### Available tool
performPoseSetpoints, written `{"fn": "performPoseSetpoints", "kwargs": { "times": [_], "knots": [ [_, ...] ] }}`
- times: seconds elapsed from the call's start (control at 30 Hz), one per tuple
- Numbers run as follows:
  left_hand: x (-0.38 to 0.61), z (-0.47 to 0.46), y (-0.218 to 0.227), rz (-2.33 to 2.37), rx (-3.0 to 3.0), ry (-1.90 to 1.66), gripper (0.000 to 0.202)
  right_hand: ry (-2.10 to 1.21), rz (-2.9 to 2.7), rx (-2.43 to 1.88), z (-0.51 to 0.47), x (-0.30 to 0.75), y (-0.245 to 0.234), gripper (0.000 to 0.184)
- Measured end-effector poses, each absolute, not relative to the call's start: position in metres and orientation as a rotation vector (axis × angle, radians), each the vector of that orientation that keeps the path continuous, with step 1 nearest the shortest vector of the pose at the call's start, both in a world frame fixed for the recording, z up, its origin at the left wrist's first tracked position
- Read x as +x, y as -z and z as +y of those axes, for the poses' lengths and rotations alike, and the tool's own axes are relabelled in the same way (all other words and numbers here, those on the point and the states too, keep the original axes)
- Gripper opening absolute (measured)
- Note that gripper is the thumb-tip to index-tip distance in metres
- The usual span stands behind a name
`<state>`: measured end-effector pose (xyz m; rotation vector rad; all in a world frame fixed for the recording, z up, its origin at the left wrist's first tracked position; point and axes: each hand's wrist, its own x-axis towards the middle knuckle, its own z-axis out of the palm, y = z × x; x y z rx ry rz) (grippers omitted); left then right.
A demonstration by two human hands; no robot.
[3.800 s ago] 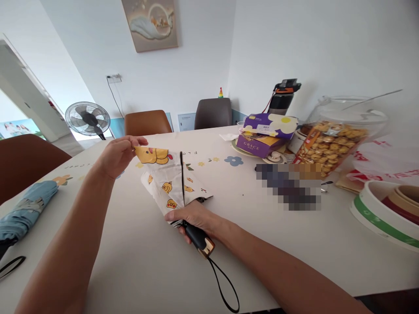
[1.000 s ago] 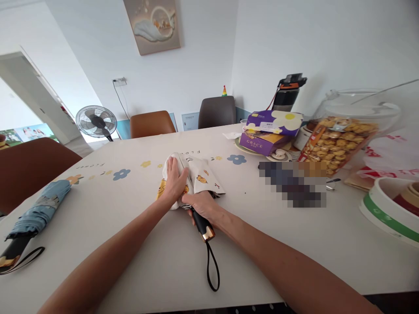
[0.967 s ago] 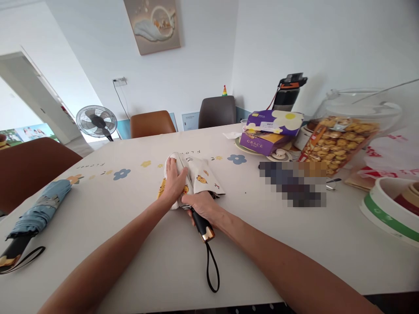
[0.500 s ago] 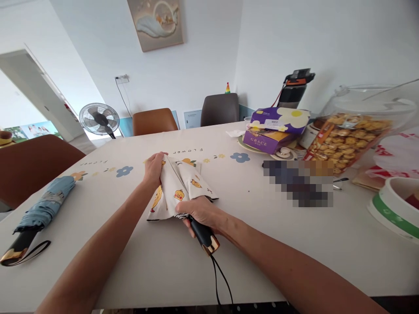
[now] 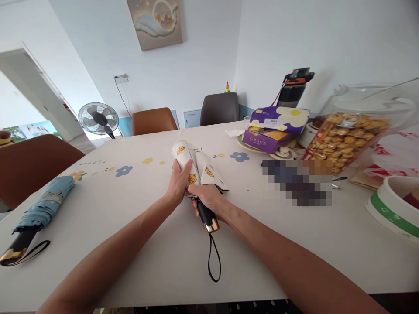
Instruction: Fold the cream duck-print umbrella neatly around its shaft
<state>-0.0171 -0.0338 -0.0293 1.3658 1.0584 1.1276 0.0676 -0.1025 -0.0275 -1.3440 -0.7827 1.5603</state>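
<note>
A white folding umbrella (image 5: pixel 207 168) with yellow cartoon prints lies over the middle of the table, its canopy partly gathered and a loose flap at the right. My left hand (image 5: pixel 179 181) is closed around the left side of the canopy, thumb on top. Just below, my right hand (image 5: pixel 207 197) grips the canopy's lower edge where it meets the black handle; some of its fingers are hidden underneath. The handle has a gold end, and a black wrist strap (image 5: pixel 214 261) hangs from it onto the table. A folded blue umbrella (image 5: pixel 47 203) rests at the far left.
Purple cartons (image 5: pixel 268 139), a dark bottle (image 5: pixel 293 89), a clear jar of snacks (image 5: pixel 352 135) and a white-green round container (image 5: pixel 389 205) crowd the table's right side. A blurred patch (image 5: pixel 297 183) lies before them. Chairs (image 5: pixel 153 121) and a fan (image 5: pixel 99 118) stand beyond the table (image 5: pixel 147 270).
My left hand has moved down and right from the canopy's far end to its lower part, close to my right hand. The canopy's left side is now folded in, and the umbrella is narrower.
</note>
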Motion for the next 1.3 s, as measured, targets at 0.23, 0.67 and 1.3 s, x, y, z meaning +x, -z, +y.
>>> {"fn": "performPoseSetpoints", "kwargs": {
  "times": [0.23, 0.67, 1.3],
  "knots": [
    [-0.023, -0.026, 0.022, 0.956, 0.932, -0.985, 0.033, -1.613, -0.805, -1.271, -0.106, 0.064, 0.03, 0.01],
    [-0.026, -0.023, 0.02, 0.986, 0.656, -0.914, 0.039, -1.679, -0.746, -0.98, -0.104, 0.058, 0.039, 0.027],
    [-0.053, 0.028, 0.045, 1.256, 0.988, -1.059, 0.047, -1.897, -0.564, -1.108, -0.11, 0.048, 0.033, 0.015]
  ]
}}
